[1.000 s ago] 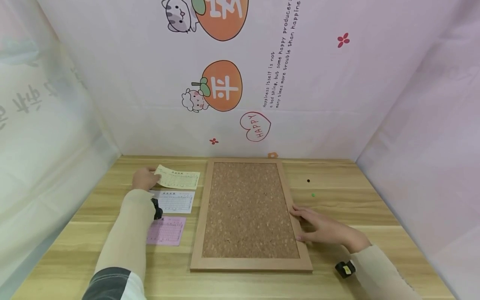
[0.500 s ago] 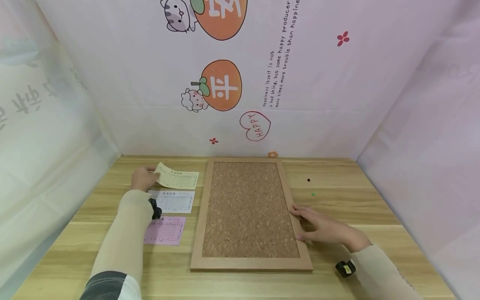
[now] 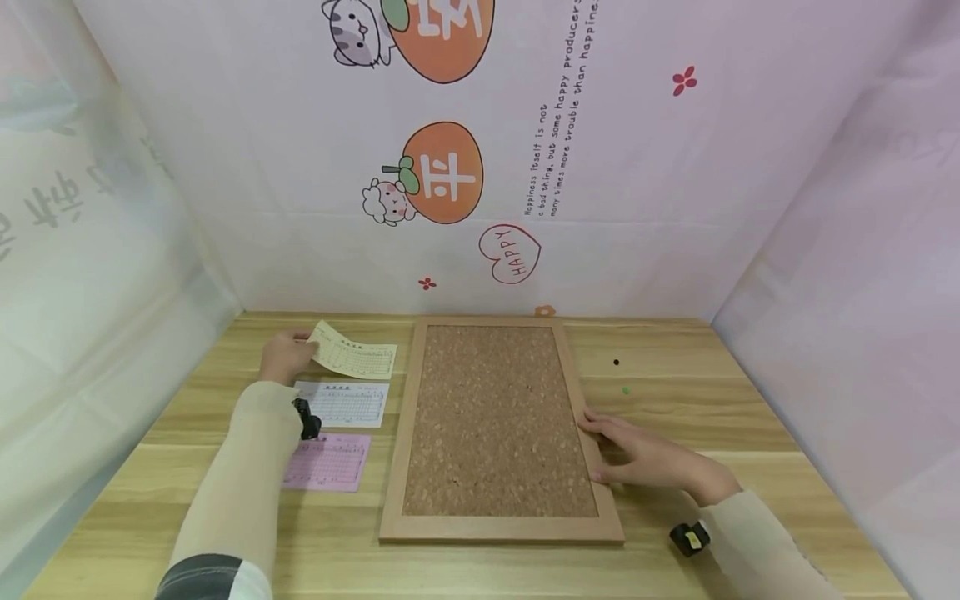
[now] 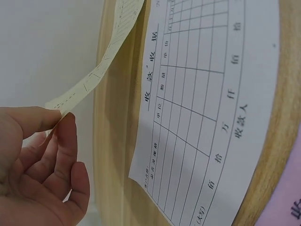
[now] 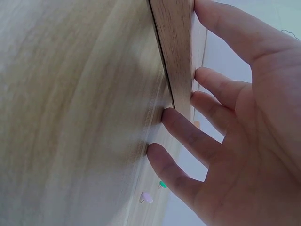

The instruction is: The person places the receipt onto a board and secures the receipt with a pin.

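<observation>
A: What is the left hand (image 3: 285, 357) doing?

B: It pinches the near-left corner of a yellow slip (image 3: 352, 360) between thumb and fingers (image 4: 66, 141). The wrist view shows the slip (image 4: 101, 66) curving up off the table, only its far end low.

A: Has that changed?

B: Slightly. A second ago the slip lay almost flat; now its held edge is raised and tilted, while the hand has hardly shifted. I judge the slip is being lifted clear and is not yet carried anywhere.

A: What lies around that hand?

B: Just nearer the person, a white slip (image 3: 345, 403) printed with a grid lies flat on the table (image 3: 750, 417); the same white slip (image 4: 207, 117) fills the wrist view. Nearer again is a pink slip (image 3: 327, 461). All three sit left of the board.

A: And the right hand (image 3: 648, 457)?

B: It lies open and flat, fingers (image 5: 225, 94) straight, resting against the right edge of a cork board (image 3: 498, 417) with a wooden frame (image 5: 176, 42). It grips nothing, and it has not moved over the last second.

A: Anything beyond it?

B: Two small pins lie on the table past the fingertips, well apart from the board: a dark pin (image 3: 617, 362) and a green pin (image 3: 626, 389). The wrist view shows the green pin (image 5: 162, 184) and a pale one beside it. Behind is a pale cloth wall with cartoon prints.
</observation>
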### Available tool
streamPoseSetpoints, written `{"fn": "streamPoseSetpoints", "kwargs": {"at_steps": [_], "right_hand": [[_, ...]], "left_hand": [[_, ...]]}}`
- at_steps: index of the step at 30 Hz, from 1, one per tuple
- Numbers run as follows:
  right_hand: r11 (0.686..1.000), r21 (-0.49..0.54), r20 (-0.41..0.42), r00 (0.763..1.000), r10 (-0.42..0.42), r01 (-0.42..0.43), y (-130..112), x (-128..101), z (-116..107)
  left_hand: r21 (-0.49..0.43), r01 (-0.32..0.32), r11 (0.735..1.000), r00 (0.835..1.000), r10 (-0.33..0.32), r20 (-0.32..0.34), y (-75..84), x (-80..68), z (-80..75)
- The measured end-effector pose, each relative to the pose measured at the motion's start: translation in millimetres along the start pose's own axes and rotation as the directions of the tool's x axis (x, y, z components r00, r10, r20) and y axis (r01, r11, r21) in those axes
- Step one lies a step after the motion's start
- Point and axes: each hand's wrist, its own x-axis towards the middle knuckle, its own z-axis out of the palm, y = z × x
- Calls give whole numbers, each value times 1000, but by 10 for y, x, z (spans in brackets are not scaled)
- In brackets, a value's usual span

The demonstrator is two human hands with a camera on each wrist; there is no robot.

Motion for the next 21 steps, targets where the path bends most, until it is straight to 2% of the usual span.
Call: {"fn": "streamPoseSetpoints", "kwargs": {"at_steps": [3, 6, 11, 21], "right_hand": [[1000, 8, 5, 1000, 4, -4, 11, 0, 3], [1000, 16, 8, 1000, 9, -9, 20, 0, 2], [1000, 7, 1, 1000, 7, -7, 32, 5, 6], [1000, 12, 4, 1000, 7, -7, 26, 4, 7]], "left_hand": [[-30, 5, 1000, 1000, -5, 14, 14, -29, -15], [-51, -15, 999, 1000, 16, 18, 34, -71, -28], [-29, -59, 998, 998, 59, 1, 42, -118, -43], [-36, -72, 997, 997, 73, 11, 27, -171, -90]]}}
